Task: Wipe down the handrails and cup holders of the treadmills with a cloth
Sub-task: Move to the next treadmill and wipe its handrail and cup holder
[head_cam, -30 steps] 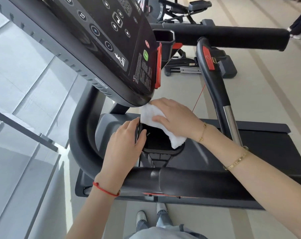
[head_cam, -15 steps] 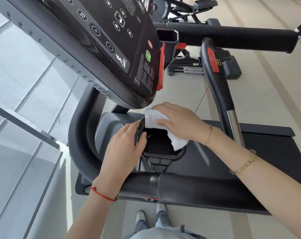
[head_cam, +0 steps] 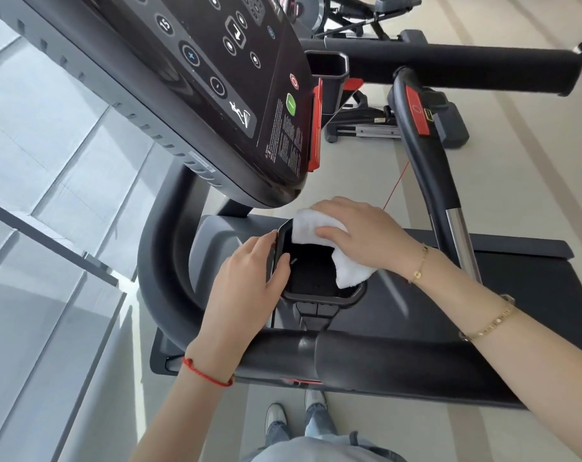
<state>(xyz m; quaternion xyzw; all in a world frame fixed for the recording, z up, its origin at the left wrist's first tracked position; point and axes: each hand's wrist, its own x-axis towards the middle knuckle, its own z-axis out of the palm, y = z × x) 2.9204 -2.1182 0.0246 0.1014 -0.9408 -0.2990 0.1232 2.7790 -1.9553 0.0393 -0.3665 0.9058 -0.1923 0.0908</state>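
A black cup holder hangs under the treadmill console, just above the near handrail. My left hand grips the holder's left rim, thumb inside the edge. My right hand presses a folded white cloth onto the holder's far and right rim; part of the cloth hangs into the opening. A second cup holder sits at the console's far side beside the far handrail.
The black console overhangs the cup holder closely. A curved centre bar with a red tab and chrome grip rises right of my right hand. The treadmill belt lies below. Glass panels are at left; other gym machines stand behind.
My right hand and the cloth have slid slightly along the holder's far rim. My left hand keeps its grip on the left rim. The view has shifted a little.
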